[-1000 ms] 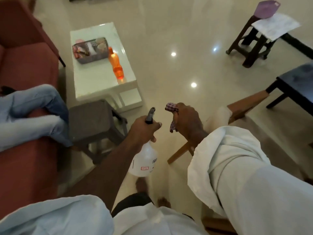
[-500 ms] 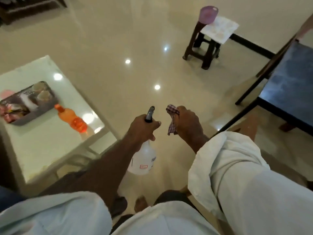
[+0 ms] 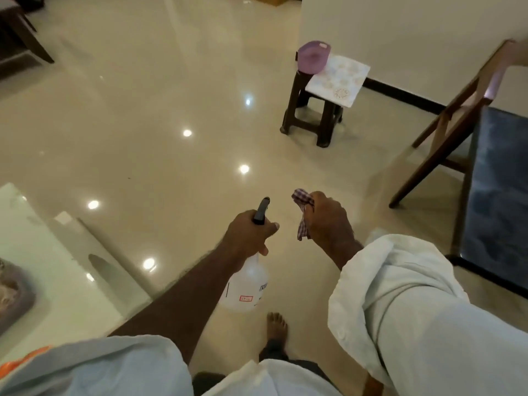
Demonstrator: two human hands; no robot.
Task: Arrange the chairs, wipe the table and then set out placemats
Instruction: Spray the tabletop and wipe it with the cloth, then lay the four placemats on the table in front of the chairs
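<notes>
- Carrying the cleaning kit across a glossy cream floor, a barefoot person has the left hand wrapped round the neck of a translucent white plastic spray bottle, which hangs below the fist.
- Just right of it, the right hand clutches a bunched red-and-white checked cloth, fingers curled tight on the fabric.
- Off to the right of that hand stands the dark blue-black rectangular table. Neither hand touches it, so the wipe appears not yet begun.
- A brown wooden chair stands at the table's far end, ahead and right of the right hand. Whether the chairs are properly arranged cannot be settled from this view.
- Well ahead of both hands, a white patterned sheet, likely the placemats, lies on a dark brown stool beside a round purple plastic container. None is seen on the visible part of the table, so that step looks to be left.
</notes>
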